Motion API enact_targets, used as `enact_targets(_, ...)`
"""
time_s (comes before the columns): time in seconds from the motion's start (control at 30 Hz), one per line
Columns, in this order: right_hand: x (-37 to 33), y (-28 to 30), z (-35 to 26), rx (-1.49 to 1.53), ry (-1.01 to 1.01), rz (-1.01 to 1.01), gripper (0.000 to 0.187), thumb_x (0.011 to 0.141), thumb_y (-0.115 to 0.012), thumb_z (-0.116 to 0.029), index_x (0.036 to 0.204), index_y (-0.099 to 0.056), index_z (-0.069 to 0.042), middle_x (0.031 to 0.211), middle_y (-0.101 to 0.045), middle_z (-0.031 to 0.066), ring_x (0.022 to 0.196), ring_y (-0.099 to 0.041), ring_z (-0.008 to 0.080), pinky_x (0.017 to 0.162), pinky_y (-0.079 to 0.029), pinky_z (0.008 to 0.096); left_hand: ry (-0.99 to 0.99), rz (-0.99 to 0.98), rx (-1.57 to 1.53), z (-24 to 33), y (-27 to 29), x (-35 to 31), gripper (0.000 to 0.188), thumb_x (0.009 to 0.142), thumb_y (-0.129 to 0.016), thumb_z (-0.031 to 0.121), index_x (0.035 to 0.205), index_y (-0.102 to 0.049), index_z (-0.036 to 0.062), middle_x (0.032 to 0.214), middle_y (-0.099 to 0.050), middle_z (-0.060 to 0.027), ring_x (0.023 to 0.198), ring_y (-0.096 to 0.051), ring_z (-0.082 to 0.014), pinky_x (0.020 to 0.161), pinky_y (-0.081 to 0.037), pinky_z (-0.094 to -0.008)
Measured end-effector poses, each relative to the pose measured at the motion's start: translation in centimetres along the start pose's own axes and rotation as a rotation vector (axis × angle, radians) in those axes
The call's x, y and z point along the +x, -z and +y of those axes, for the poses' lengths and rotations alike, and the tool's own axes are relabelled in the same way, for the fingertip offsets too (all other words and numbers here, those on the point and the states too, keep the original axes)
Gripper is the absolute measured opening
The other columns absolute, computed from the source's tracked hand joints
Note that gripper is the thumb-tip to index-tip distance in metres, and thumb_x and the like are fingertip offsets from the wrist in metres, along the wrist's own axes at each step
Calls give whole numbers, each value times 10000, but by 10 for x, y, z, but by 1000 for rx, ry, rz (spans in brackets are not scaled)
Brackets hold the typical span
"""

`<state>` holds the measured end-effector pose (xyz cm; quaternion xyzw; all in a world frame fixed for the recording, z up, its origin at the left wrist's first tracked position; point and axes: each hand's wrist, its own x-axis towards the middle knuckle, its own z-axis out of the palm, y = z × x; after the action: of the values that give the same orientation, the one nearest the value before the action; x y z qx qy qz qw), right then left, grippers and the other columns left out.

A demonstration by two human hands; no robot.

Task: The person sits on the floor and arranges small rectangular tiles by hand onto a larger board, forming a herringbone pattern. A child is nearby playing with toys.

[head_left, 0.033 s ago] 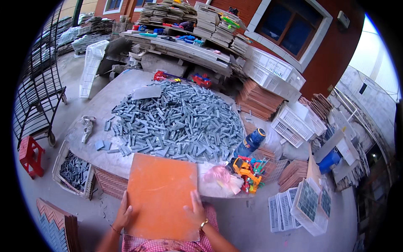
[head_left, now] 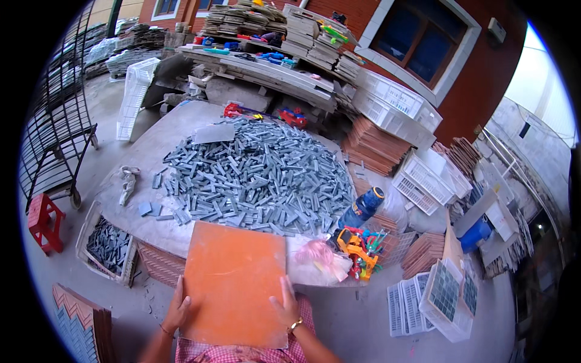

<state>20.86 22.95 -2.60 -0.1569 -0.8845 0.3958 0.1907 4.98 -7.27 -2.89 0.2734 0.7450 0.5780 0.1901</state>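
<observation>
A flat orange square board (head_left: pixel 235 284) lies across my lap, its far edge against the near side of the table. My left hand (head_left: pixel 177 307) grips its left edge, the thumb on top and the fingers partly hidden beneath. On the right edge, my right hand (head_left: pixel 285 305) holds the board with the thumb over its face. Beyond the board spreads a large heap of small grey stone strips (head_left: pixel 260 175). A translucent flat sheet (head_left: pixel 213 134) rests on the heap's far left part.
On the table (head_left: pixel 130 209) stand a blue bottle (head_left: pixel 361 207), orange toy vehicles (head_left: pixel 357 253) and a pink-and-clear plastic bag (head_left: pixel 318 257). A crate of dark strips (head_left: pixel 109 248) sits at left, beside a red stool (head_left: pixel 44 224). White crates (head_left: pixel 448 296) and stacked boards (head_left: pixel 375 145) line the right.
The view has shifted very slightly. Both hands keep hold of the orange board, and the right hand's fingers have moved a little along its edge.
</observation>
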Motion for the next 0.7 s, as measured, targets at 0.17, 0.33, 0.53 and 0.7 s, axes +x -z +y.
enact_targets(0.17,-42,2,10,153,-19,37,707,863,-562,-251,1400,-187,18,1456,-170,241,1359,-180,336,1091,-184,390,-50,16,-176,18,-2,-19,712,894,-426,259,1408,-49,-57,1493,-76,-178,1388,-62,-258,1110,-60,-352)
enact_targets(0.33,-49,-2,2,401,-113,-30,676,908,-484,-300,1409,-156,12,1472,-145,211,1374,-134,308,1102,-137,396,-128,77,-326,10,-6,-22,718,908,-404,338,1411,-67,-46,1497,-75,-157,1389,-62,-245,1112,-47,-352)
enact_targets(0.53,-16,47,-32,1130,-257,-95,793,896,-392,-522,1420,-120,6,1497,-87,153,1378,-100,262,1112,-71,379,-243,125,-886,62,27,-13,752,920,-249,545,1407,-160,-22,1483,-146,-156,1381,-116,-251,1121,-52,-367)
enact_targets(0.7,74,100,-113,1382,140,108,854,869,-270,-649,1401,-180,13,1475,-191,151,1310,-255,223,1087,-175,357,-614,195,-797,167,36,92,740,922,-207,561,1360,-278,-31,1430,-275,-179,1359,-196,-266,1117,-69,-369)
